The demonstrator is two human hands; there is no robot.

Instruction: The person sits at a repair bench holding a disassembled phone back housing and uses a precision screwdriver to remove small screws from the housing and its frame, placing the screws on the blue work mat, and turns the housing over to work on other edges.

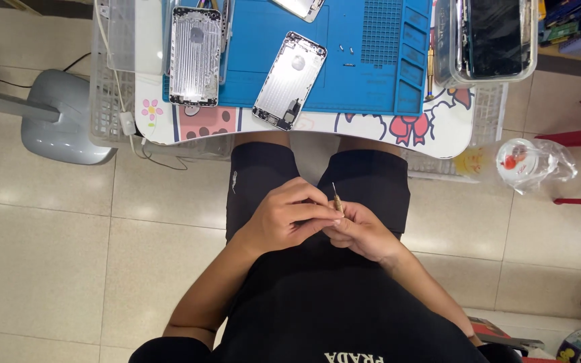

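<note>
Both hands met over the lap, right hand (360,230) pinching a thin screwdriver (336,197), tip up, left hand (289,216) closed against its shaft—probably light, stiff, slick metal, best held at the thicker handle.

1. Three silver metal phone back housings: one ribbed (195,55) at 11 o'clock, one tilted (289,81) at 12 o'clock, one cut off by the top edge (302,7).
2. One blue rubber work mat (371,74) at 12 o'clock on the surface.
3. One clear plastic box of phone parts (485,40) at 1 o'clock.
4. One thin brass-tipped screwdriver (337,199) at centre, between two hands: left hand (284,218), right hand (361,232).
5. One clear plastic bottle (529,163) at 3 o'clock on the floor.
6. One grey lamp base (65,117) at 9 o'clock.
</note>
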